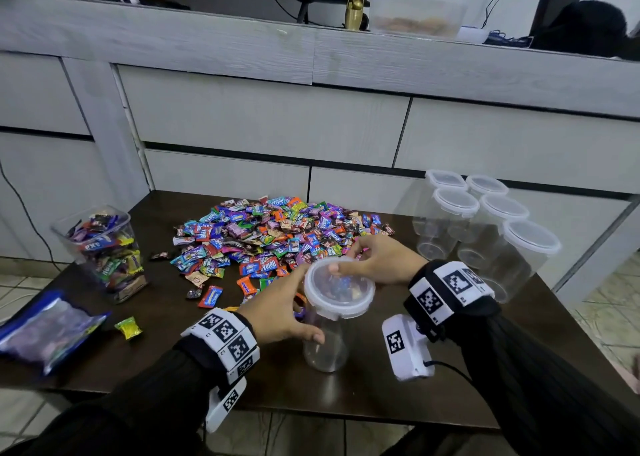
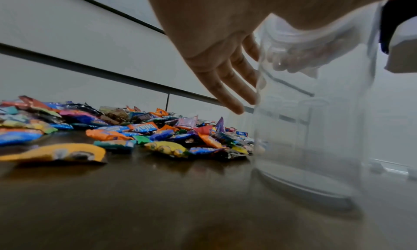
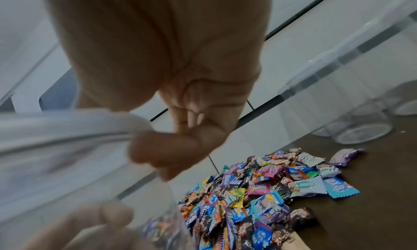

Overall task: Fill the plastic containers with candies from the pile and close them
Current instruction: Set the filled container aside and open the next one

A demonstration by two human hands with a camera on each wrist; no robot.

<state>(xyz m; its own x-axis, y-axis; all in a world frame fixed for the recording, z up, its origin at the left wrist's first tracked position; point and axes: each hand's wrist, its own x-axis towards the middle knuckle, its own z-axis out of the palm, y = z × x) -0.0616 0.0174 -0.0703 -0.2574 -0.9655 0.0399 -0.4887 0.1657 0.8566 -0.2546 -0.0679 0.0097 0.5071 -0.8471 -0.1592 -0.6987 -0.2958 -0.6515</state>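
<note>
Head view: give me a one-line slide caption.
Both hands work the lid of an empty clear container beside the candy pile.

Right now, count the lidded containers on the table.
6. Five stand clustered at the table's far right; one sits between both hands. More may be hidden behind the cluster.

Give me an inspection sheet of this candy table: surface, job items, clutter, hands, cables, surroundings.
Surface: dark wooden table.
Job's things: candy pile mid-table; empty lidded container in front; five empty lidded containers at right; filled lidless container at left.
Clutter: blue bag; stray yellow candy.
Hands: left hand holds the front container's side; right hand fingers pinch its lid.
Cables: black cord by the cabinet, far left.
Surroundings: grey drawer cabinet behind; tiled floor.
</note>
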